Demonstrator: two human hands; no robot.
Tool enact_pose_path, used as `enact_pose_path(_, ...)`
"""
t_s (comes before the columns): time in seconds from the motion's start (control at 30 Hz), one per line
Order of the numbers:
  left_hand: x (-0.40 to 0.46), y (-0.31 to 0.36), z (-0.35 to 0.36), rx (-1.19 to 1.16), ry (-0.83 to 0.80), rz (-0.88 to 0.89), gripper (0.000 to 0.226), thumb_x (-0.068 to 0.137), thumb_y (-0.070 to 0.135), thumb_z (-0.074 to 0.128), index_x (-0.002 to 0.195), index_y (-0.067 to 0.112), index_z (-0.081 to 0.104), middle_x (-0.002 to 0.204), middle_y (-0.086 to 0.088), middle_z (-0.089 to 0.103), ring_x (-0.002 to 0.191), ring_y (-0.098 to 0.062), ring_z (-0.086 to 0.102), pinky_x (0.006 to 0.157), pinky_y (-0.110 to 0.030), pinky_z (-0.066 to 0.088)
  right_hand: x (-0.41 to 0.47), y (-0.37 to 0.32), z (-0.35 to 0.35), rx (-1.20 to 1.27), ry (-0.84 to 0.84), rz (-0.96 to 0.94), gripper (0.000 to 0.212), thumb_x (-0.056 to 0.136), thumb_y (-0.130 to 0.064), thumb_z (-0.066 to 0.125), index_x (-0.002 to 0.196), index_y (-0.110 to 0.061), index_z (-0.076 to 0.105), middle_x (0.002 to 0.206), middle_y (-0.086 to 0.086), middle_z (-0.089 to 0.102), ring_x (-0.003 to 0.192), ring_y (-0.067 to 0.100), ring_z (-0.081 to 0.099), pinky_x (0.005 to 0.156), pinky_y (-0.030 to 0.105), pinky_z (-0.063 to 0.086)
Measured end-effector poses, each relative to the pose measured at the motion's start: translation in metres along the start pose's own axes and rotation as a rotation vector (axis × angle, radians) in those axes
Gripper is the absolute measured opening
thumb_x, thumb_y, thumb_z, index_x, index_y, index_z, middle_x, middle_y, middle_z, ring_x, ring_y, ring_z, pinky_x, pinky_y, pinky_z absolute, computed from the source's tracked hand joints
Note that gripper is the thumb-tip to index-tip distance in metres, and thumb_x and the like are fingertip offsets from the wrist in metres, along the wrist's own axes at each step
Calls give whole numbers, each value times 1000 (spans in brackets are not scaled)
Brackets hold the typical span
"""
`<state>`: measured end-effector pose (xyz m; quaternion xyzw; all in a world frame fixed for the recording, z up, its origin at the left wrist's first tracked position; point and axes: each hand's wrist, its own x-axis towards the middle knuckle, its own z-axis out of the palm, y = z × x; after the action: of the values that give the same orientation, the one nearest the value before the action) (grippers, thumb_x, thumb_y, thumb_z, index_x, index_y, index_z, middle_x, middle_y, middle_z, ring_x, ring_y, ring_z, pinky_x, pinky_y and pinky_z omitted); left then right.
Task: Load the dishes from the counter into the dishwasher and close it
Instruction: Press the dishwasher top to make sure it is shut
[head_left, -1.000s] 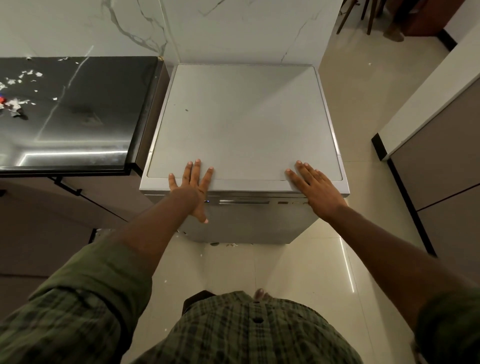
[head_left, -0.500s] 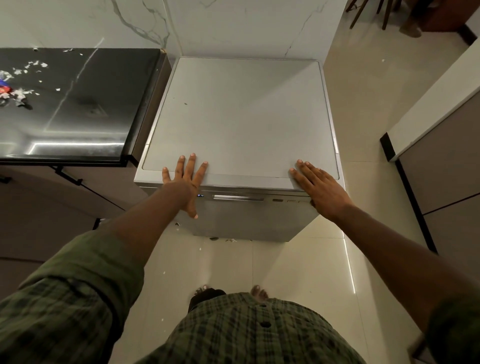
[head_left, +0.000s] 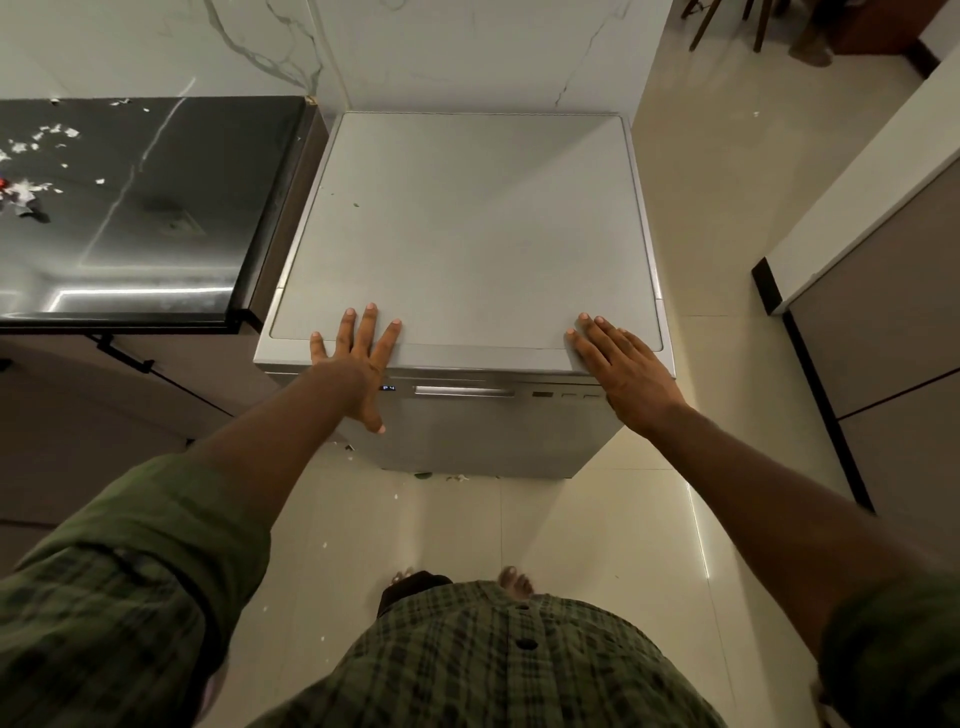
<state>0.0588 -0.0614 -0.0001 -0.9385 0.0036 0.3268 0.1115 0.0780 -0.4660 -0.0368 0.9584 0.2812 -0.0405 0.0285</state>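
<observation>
A freestanding silver dishwasher (head_left: 467, 234) stands against the marble wall with its door shut; a small display and a handle strip (head_left: 462, 391) show on its front top edge. My left hand (head_left: 358, 358) lies flat on the front left edge of its top, fingers spread, thumb hanging down over the front. My right hand (head_left: 623, 369) rests flat on the front right corner of the top. Neither hand holds anything. No dishes are in view.
A glossy black counter (head_left: 130, 208) adjoins the dishwasher on the left, with white scraps at its far left. A cabinet with a white top (head_left: 857, 234) stands to the right across a strip of tiled floor (head_left: 701, 260). Small crumbs lie on the floor below the dishwasher.
Both hands stay flat on the dishwasher's front top edge. The view has shifted slightly; the hands have barely moved.
</observation>
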Motion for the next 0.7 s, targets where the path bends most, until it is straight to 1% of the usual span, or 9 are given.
enact_pose_path(0.07,0,0,0,-3,-6,2,167,62,67,90,146,27,-48,151,-13,-56,146,-42,-41,120,-74,0,1,-2,-2,-1,-31,21,112,85,5,70,167,-22,-2,176,7,-3,162,26,2,131,41,14)
enact_pose_path(0.1,0,0,0,-4,-5,4,166,62,67,89,146,27,-48,151,-13,-56,146,-42,-41,120,-74,0,1,-3,-4,3,-52,29,118,82,-2,77,167,-21,-3,176,7,-4,162,26,1,131,41,14)
enact_pose_path(0.17,0,-1,1,-7,0,10,166,62,68,89,145,28,-50,151,-12,-57,146,-42,-41,120,-73,-1,2,-4,-7,16,-83,35,128,77,-23,89,168,-20,-1,176,6,-4,162,27,0,131,43,14)
enact_pose_path(0.23,0,-2,1,-11,1,16,166,62,68,89,143,29,-51,151,-12,-57,146,-42,-42,119,-73,-2,2,-6,-8,17,-83,40,131,76,-45,88,167,-20,-2,176,6,-5,162,27,-1,131,45,15)
enact_pose_path(0.33,0,-2,0,-13,-1,17,166,62,68,88,145,29,-49,150,-12,-58,146,-42,-42,119,-73,-2,6,-14,-8,16,-58,64,131,79,-64,79,167,-19,-5,176,7,-8,162,26,-3,131,45,13)
enact_pose_path(0.47,-3,-1,-1,-24,-9,31,163,65,66,88,147,28,-47,152,-12,-56,146,-42,-42,119,-73,-3,26,-32,-11,47,-42,87,134,79,-78,69,167,-14,-9,175,8,-11,162,26,-8,132,45,7)
enact_pose_path(0.57,-2,-2,-1,-26,-12,34,161,67,66,87,147,28,-47,152,-12,-56,146,-41,-42,119,-73,-4,42,-46,-11,48,-32,122,137,75,-87,62,166,-14,-9,175,8,-11,162,25,-10,132,47,4)
enact_pose_path(0.7,2,-5,4,-36,9,43,159,68,68,85,145,30,-49,151,-11,-58,145,-41,-44,120,-74,-5,46,-52,-9,75,32,171,132,74,-85,65,167,-17,0,176,5,-2,163,24,-1,131,47,8)
